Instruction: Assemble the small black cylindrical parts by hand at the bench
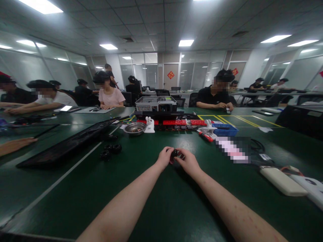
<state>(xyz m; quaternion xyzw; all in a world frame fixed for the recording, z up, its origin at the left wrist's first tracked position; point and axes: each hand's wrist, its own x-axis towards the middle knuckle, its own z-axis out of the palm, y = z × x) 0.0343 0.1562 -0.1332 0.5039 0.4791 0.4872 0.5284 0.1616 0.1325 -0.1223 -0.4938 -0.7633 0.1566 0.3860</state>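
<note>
while it runs beyond both sides of the view, one smooth green surface (151, 208) carries the things, crossed on the left by one pale line (68, 179) and marked at the far right with yellow lines (225, 120). two seated people face it from across: a person in a pink top (111, 97) and a person in a black top (210, 97). one long, flat black panel (73, 139) lies aslant at the left; one dark panel (302, 121) is at the right edge. one boxy case (156, 106), its frame pale and metal-looking, sits in the middle distance. nearer, one cream block (282, 181) with rounded corners lies beside one white slab (313, 191). farther back are one blue bin (230, 132), seemingly plastic, and one round, shiny metal bowl (133, 133) holding bits too tiny to count.

the left hand (165, 157) and the right hand (188, 162) meet near the middle of the surface, fingers bent inward, with a broad stretch of green to either side. one white figure (149, 126) with upright ears stands just beside the bowl. at least three glossy black ring-like pieces (111, 149) cluster to the left. smallest is one dark, rounded piece (174, 153), gripped between the fingers of both hands; they cover much of it, so its full shape cannot be told.
</note>
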